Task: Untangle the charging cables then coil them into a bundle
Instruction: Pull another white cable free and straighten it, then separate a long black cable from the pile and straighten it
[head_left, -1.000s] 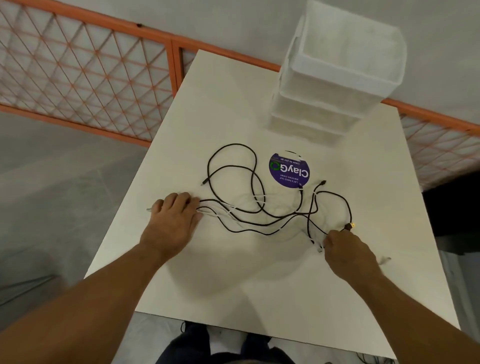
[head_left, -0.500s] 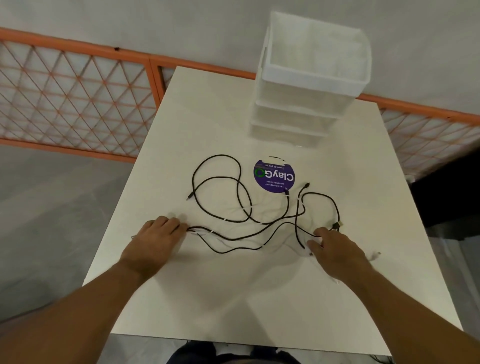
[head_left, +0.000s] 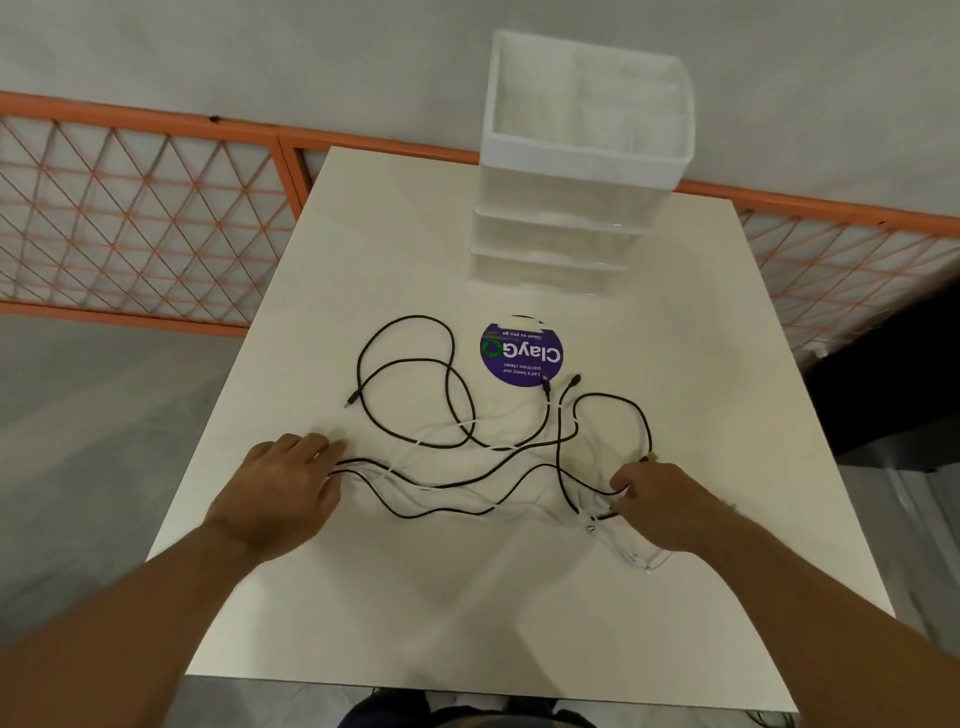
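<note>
Two bare forearms come into my view from the near edge of the white table, one on each side. The left hand lies back up on the table with its fingers bent over the left ends of the cables. Two dark strands come out from under its fingers, but I cannot tell if it pinches them or only presses them down. The right hand has curled fingers and pinches a strand of the black cables at the right side of the tangle. A gold connector lies just beyond its knuckles.

Between the hands the black cables run in waves and cross each other several times. Thin white cables are mixed among them and are hard to see against the table. Further away the black cables make two large loops, with small plug ends lying free on the surface.

Beyond the loops a round purple sticker with the word "ClayGo" is on the table. Behind it stands a stack of white translucent drawers. An orange lattice fence runs behind the table.
</note>
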